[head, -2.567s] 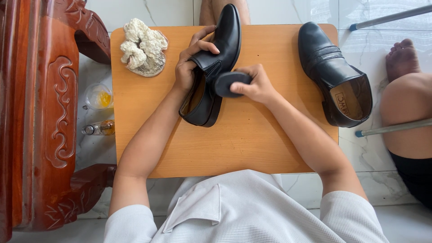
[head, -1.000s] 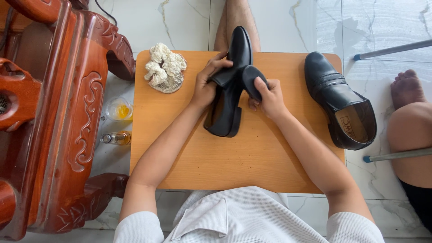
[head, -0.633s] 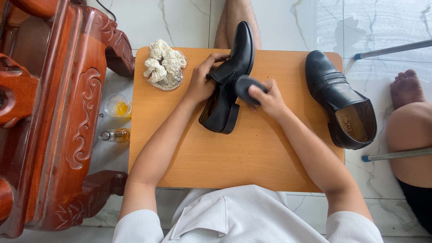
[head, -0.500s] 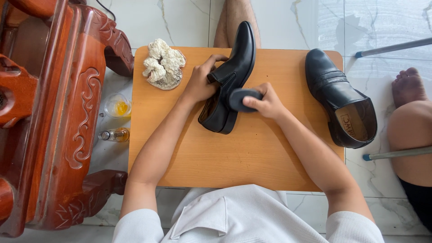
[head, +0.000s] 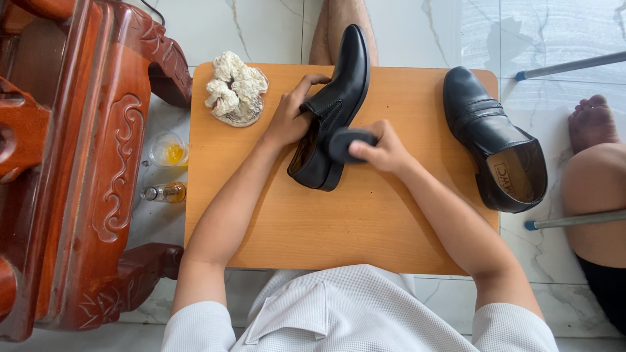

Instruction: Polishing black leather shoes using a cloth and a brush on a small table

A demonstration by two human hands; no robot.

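1. Far left: carved red wooden chair [head: 78, 163], w/ a small cup of yellow liquid [head: 168, 150] and a little glass bottle [head: 166, 192] on the marble floor [head: 261, 26] btwn chair and table.
2. Low wooden table [head: 313, 234] sits centre; a crumpled whitish rag [head: 236, 91] lies on its far-left corner, untouched.
3. Left hand [head: 290, 117] is clamped on the black shoe [head: 339, 98] at the opening, fingers curled over the collar; shoe is tipped on its side, toe pointing far, heel near.
4. Right hand [head: 385, 150] is closed round a dark round applicator [head: 349, 143], pressed against the shoe's side near the heel.
5. Step in hand, by my read: rubbing/polishing the heel-side of this shoe, approx mid-way.
6. Next move prob. calls for a steady left-hand hold, then working the pad toward the toe w/ even pressure, turning the shoe to reach the other side.
7. Right: second black shoe [head: 495, 143] lies on the table, opening near, well apart from both hands.
8. Far right: another person's bare foot [head: 590, 120] and knee on the floor.
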